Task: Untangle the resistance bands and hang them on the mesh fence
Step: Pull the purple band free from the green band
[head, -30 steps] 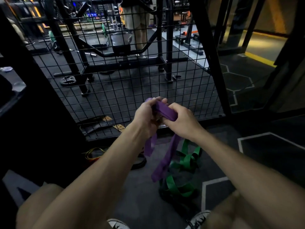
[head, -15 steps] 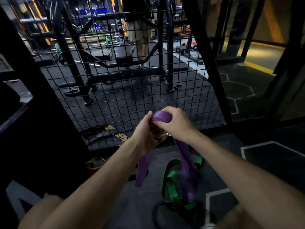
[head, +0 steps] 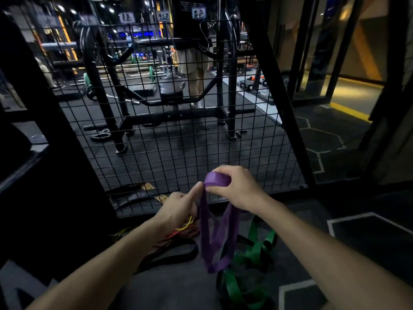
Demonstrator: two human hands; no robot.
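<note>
dark rubber floor [head: 169,285]: green band [head: 243,287] heaped under the right hand [head: 237,189], black band [head: 172,253] and thin cords [head: 183,231] under the left hand [head: 178,209].

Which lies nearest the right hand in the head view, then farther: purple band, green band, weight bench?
1. purple band: pinched in the right hand.
2. green band: on the floor just below.
3. weight bench: beyond the mesh fence.

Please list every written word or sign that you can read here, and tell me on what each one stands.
"黄色", blurred, so not certain: rightmost white label at the top of the mesh fence.
Other white labels to its left: too blurred to read.
Pale print on the black board: too small to read.
</note>
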